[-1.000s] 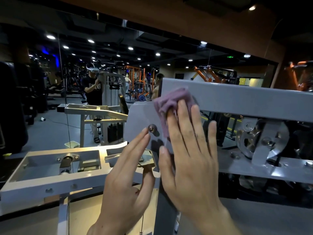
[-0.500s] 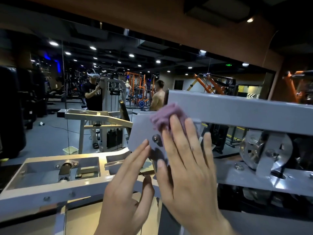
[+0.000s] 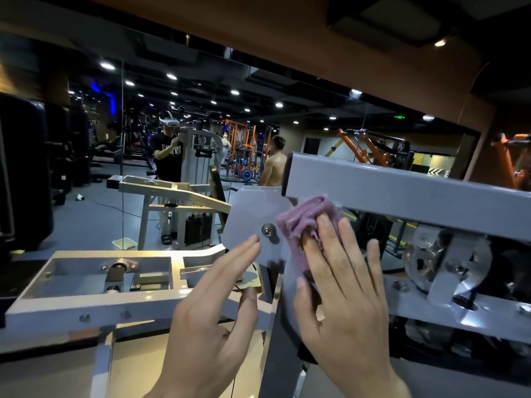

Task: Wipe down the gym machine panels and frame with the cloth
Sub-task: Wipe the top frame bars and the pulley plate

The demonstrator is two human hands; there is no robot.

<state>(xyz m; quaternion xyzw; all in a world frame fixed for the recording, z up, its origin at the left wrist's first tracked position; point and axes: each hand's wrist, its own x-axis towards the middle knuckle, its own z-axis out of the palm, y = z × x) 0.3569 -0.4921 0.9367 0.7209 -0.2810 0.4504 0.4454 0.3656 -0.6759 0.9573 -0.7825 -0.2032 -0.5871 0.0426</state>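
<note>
A crumpled purple cloth (image 3: 304, 218) lies against the grey metal panel (image 3: 250, 214) of the gym machine, just below its grey crossbeam (image 3: 402, 193). My right hand (image 3: 344, 288) presses the cloth flat to the panel with straight fingers spread over it. My left hand (image 3: 212, 311) is held flat beside it, fingertips touching the panel's lower edge under a bolt (image 3: 268, 229). The lower part of the cloth is hidden under my right fingers.
A white frame arm (image 3: 86, 305) with a recessed pin runs off to the left. A shiny metal cam and pulley (image 3: 448, 259) sit at the right under the beam. A wall mirror behind reflects the gym, other machines and people.
My right hand has slid the cloth down and to the right, from the beam's end onto the panel beneath it. The camera tilted up a little. My left hand stayed on the panel's edge.
</note>
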